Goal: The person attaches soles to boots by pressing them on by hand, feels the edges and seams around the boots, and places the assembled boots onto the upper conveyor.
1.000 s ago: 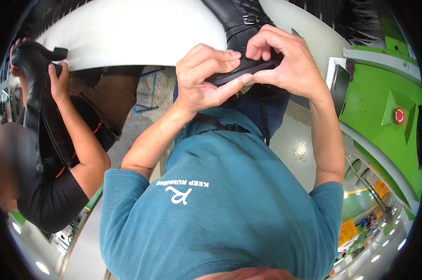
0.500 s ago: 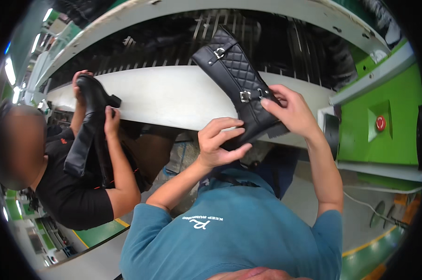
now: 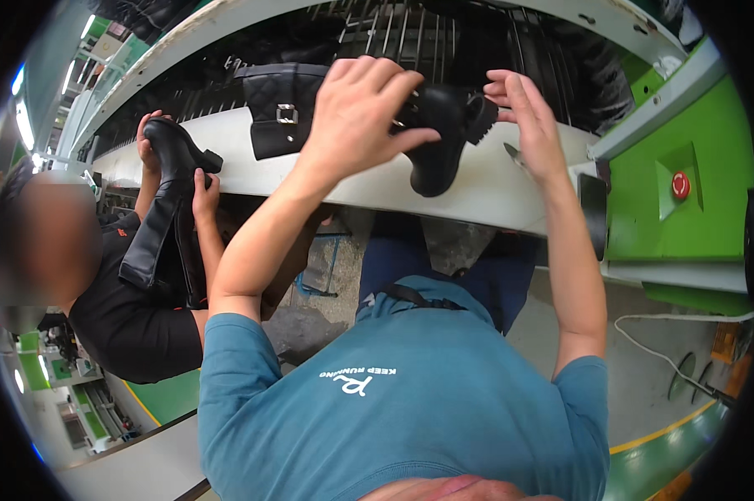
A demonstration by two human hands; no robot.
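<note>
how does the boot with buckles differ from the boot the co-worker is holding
The buckled boot has silver buckles and a quilted shaft; the co-worker's boot looks plain and smooth. In the picture, the buckled boot's shaft points left, while the co-worker's boot has its shaft pointing down. The left hand grips the buckled boot; the co-worker's hands hold the co-worker's boot. Both boots are black and heeled.

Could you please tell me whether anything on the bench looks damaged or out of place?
No damage shows on the black boot under the left hand. One oddity: a pointed, blade-like object on the white bench near the right hand. It seems to lie loose, close to the boot; its exact kind is unclear.
</note>
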